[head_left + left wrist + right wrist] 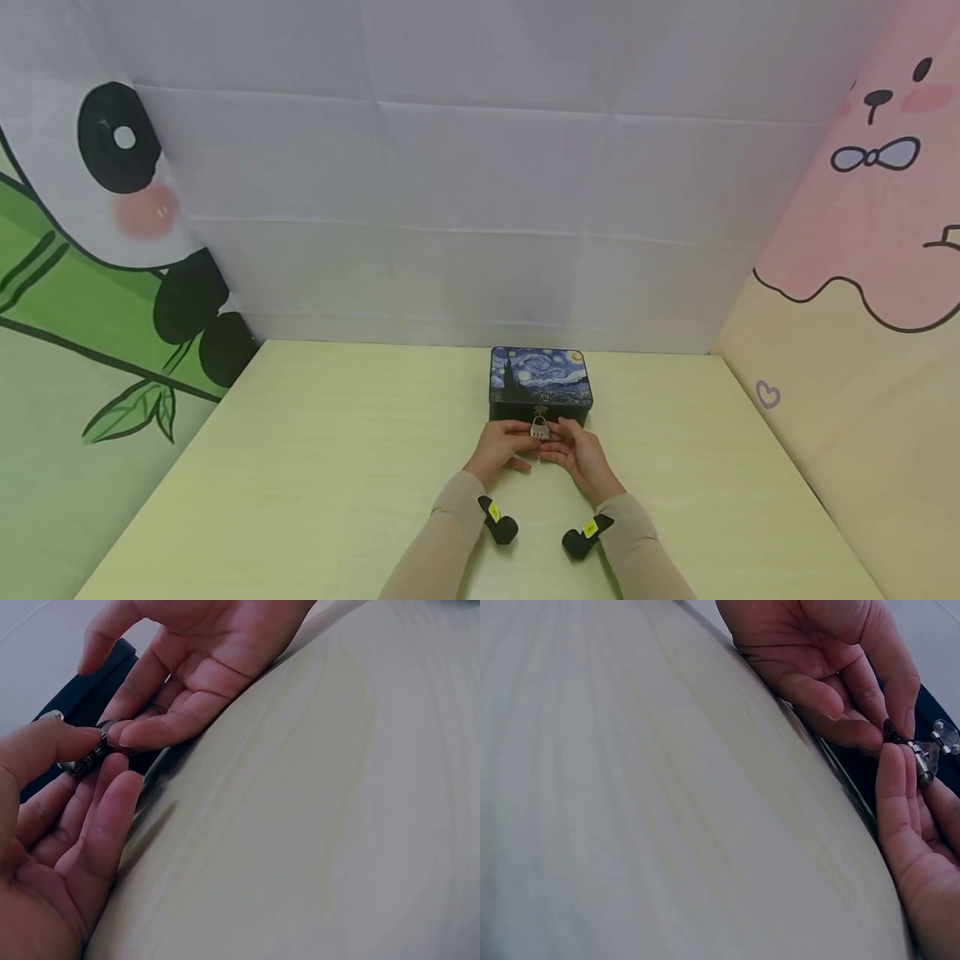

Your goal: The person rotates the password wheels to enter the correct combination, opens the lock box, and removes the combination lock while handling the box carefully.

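Observation:
A small metal combination padlock (540, 428) with number dials hangs from the front clasp (945, 737) of a dark tin box (540, 377). The box lid carries a blue starry-night picture and is down. My left hand (501, 448) pinches the padlock, its thumb on one face and fingers behind, as the left wrist view shows. From the other side my right hand (582, 455) holds the padlock between its fingertips near the dials, its thumb held apart. Fingers cover much of the padlock in both wrist views, so the digits cannot be read.
The box stands at the back of a pale yellow table (337, 467), close to a white cloth backdrop (480, 183). Cartoon-printed panels rise on the left and right sides. A black wrist camera (504, 528) on the left sleeve and another wrist camera (577, 543) on the right hang over the table.

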Demonstrator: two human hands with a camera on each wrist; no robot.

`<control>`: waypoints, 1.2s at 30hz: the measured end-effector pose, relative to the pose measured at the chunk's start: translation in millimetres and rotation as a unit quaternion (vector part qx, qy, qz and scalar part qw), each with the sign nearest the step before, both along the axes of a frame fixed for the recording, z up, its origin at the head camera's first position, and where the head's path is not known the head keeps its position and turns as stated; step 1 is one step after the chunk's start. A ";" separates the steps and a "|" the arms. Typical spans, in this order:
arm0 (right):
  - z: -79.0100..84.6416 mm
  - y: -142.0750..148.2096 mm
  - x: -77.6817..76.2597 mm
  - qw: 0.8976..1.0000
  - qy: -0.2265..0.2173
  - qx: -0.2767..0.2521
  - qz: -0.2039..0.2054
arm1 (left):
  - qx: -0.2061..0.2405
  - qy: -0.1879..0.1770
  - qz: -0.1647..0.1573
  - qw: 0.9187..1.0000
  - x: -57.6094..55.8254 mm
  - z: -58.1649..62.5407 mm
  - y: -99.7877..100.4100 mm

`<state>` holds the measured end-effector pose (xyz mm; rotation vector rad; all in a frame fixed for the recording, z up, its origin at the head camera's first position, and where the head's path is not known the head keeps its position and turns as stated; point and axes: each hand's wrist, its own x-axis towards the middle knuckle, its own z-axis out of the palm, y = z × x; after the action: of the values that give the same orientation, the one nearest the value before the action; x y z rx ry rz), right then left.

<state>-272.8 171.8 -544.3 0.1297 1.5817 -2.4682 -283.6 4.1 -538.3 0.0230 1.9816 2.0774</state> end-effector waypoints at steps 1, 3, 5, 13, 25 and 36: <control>0.2 0.0 0.1 1.000 -0.001 -0.001 -0.001 | 0.000 0.001 0.001 1.000 -0.2 0.0 0.1; 0.2 0.0 0.2 1.000 -0.003 -0.003 -0.002 | 0.000 0.001 0.003 1.000 -0.7 -0.2 0.4; -0.1 0.1 0.3 1.000 -0.002 -0.001 -0.001 | -0.002 0.002 0.005 1.000 -0.9 -0.8 0.7; -1.0 -0.6 -0.2 1.000 -0.001 0.004 -0.005 | -0.007 0.005 0.003 1.000 -2.5 -4.8 1.3; -1.5 -1.0 -1.1 1.000 0.004 0.004 -0.004 | -0.006 0.004 0.008 1.000 -3.1 -3.4 2.3; -2.9 -1.0 -1.5 1.000 0.007 0.005 -0.005 | -0.010 0.005 0.010 1.000 -4.1 -3.5 3.0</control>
<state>-274.4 170.9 -547.2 0.1210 1.6037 -2.4740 -287.7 7.1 -541.9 0.0089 2.0166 2.0729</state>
